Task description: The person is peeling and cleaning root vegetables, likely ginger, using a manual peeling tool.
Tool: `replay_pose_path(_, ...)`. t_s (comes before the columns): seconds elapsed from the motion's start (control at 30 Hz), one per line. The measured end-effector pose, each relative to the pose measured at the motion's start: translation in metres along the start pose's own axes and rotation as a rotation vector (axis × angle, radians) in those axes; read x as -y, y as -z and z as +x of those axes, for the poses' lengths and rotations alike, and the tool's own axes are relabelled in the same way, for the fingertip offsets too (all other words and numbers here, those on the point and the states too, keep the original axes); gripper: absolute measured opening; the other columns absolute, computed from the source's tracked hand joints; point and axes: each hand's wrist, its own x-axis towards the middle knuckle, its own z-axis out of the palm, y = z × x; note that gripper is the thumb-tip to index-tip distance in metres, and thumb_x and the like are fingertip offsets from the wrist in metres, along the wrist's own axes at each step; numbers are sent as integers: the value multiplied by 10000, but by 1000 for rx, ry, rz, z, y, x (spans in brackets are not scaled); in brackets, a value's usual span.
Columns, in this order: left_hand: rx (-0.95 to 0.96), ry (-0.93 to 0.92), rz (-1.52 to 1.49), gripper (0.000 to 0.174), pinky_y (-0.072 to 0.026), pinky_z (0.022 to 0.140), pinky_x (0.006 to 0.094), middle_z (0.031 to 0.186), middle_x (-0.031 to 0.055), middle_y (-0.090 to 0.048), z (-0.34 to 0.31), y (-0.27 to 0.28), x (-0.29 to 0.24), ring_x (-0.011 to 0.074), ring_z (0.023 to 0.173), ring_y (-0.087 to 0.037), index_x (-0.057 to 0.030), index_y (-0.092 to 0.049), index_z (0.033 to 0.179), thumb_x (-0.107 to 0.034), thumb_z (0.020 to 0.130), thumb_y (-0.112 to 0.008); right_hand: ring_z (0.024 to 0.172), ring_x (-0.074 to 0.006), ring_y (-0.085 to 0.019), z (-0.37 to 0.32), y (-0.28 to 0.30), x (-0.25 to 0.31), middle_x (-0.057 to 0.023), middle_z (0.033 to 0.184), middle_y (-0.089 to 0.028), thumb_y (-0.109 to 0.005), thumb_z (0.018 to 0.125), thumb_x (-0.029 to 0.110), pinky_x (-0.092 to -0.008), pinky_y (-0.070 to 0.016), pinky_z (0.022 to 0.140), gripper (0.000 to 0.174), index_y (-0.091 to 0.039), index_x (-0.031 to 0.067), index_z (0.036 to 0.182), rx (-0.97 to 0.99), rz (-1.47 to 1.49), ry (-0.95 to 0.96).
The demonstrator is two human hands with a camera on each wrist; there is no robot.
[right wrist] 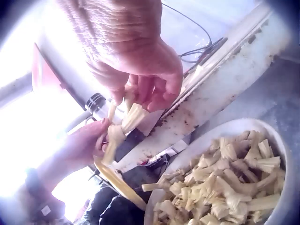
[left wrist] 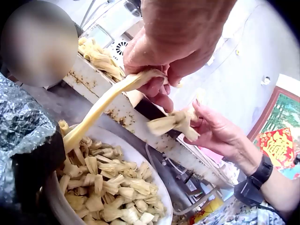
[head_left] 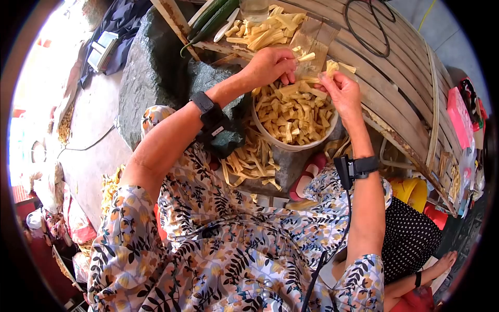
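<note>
Left hand (head_left: 271,65) pinching a long yellow strip (left wrist: 104,107); right hand (head_left: 342,94) pinching a knotted piece (left wrist: 172,123). White bowl (head_left: 295,147) below both grips, heaped with tied pieces (head_left: 293,115). Jar (head_left: 254,10) beyond left grip cut off, contents unclear. Some fingertips hidden.

Reference: slatted table (head_left: 410,62). Its pale painted frame (right wrist: 225,79) is chipped and rust-spotted. Grey tiled floor (head_left: 457,44) visible just beyond the table's outer edge. Paler floor (head_left: 88,130) lies on the opposite side, well apart from the table; light strongest past it, washed out to white. Left wrist view: red-bordered picture (left wrist: 288,108), red-and-gold paper (left wrist: 276,145) over it, both apart from the table.
</note>
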Motion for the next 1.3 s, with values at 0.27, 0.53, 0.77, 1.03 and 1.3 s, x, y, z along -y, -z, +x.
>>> replay_pose_path(0.27,96,13,151,162,-433,506,199,607,17,-578,-28,-7,-4,63,516,-534,-2,-579,837,-140,873,-502,653,-59,-543,-24,9,4,-8,720,-621,-640,795,220,-213,-441,609,217,-637,8,842,97,-276,100)
replay_pose_path(0.53,182,-10,212,163,-436,493,206,619,26,-580,-39,-18,-7,60,538,-545,16,-582,888,-137,855,-537,614,-66,-561,-34,-11,17,-56,739,-627,-578,826,97,-177,-446,541,141,-622,1,919,238,-7,-136)
replay_pose_path(0.77,325,141,-154,156,-408,519,178,704,3,-572,-43,-6,-7,47,562,-504,-11,-577,907,-154,868,-530,651,-40,-537,-43,-4,12,3,759,-605,-570,806,14,-160,-436,598,140,-625,9,934,137,10,50)
replay_pose_path(1.03,238,74,-193,85,-369,481,161,655,-20,-536,-42,-10,-13,27,512,-455,-50,-535,882,-121,843,-564,801,-81,-573,-41,7,32,-29,900,-606,-588,812,84,-196,-481,686,218,-585,9,1016,235,230,-127)
replay_pose_path(1.3,138,21,-52,125,-417,504,184,664,-3,-563,-38,-18,-9,43,548,-517,-43,-552,940,-107,835,-574,747,-88,-589,-36,9,22,-49,849,-619,-574,824,68,-202,-491,670,157,-600,-19,952,178,100,-7)
